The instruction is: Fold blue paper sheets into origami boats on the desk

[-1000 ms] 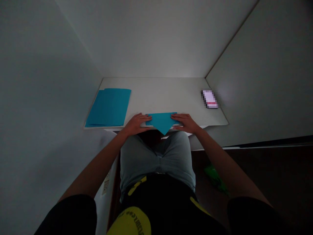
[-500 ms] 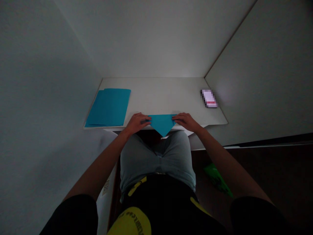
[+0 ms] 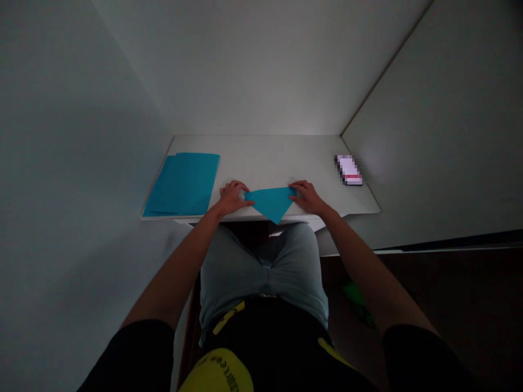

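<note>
A blue paper folded into a downward-pointing triangle [image 3: 271,202] lies at the near edge of a small white table [image 3: 278,160], its tip hanging over the edge. My left hand [image 3: 232,197] has its fingers curled and pinches the triangle's left corner. My right hand [image 3: 307,196] grips the right corner, fingers bent on the paper. Both hands rest on the table top.
A stack of flat blue sheets [image 3: 182,183] lies at the table's left side. A blurred phone-like object [image 3: 349,169] sits at the right, by the wall. White walls close in the table on three sides. Something green [image 3: 358,304] lies on the dark floor.
Both hands slid outward from lying flat on the paper to its two upper corners, and the fingers curled. The paper shifted slightly away from me on the table.
</note>
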Motion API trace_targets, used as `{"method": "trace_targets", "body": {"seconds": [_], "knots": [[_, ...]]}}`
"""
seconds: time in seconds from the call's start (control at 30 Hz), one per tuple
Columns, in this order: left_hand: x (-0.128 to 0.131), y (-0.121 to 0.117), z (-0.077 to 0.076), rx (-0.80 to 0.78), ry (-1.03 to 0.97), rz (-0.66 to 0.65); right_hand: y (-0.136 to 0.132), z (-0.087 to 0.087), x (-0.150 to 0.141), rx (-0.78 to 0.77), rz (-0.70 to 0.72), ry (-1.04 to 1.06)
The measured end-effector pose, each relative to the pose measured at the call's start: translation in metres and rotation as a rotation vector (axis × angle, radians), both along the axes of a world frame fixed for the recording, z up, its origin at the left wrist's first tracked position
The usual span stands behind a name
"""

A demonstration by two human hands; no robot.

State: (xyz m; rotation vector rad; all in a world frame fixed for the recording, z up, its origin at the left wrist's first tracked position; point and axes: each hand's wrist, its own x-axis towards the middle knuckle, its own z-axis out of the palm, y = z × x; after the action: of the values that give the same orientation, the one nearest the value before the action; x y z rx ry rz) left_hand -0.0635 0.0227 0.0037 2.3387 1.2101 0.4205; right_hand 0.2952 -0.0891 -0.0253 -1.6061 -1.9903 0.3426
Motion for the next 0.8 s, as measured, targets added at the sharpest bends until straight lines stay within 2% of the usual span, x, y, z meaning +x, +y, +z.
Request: {"method": "trace_targets", "body": {"seconds": [0.27, 0.5, 0.63, 0.8], "knots": [[0.004, 0.004, -0.005, -0.075, -0.076, 0.047, 0.002, -0.004, 0.004, -0.001, -0.047, -0.001], [0.004, 0.003, 0.004, -0.093, -0.05, 0.003, 0.0, -0.006, 0.001, -0.014, -0.102, 0.139], [0.005, 0.002, 0.007, -0.063, -0.023, 0.004, 0.0, -0.003, -0.002, -0.065, -0.125, 0.154], [0.005, -0.006, 0.005, -0.006, -0.07, -0.021, 0.0, 0.003, -0.007, -0.027, -0.131, 0.134]]}}
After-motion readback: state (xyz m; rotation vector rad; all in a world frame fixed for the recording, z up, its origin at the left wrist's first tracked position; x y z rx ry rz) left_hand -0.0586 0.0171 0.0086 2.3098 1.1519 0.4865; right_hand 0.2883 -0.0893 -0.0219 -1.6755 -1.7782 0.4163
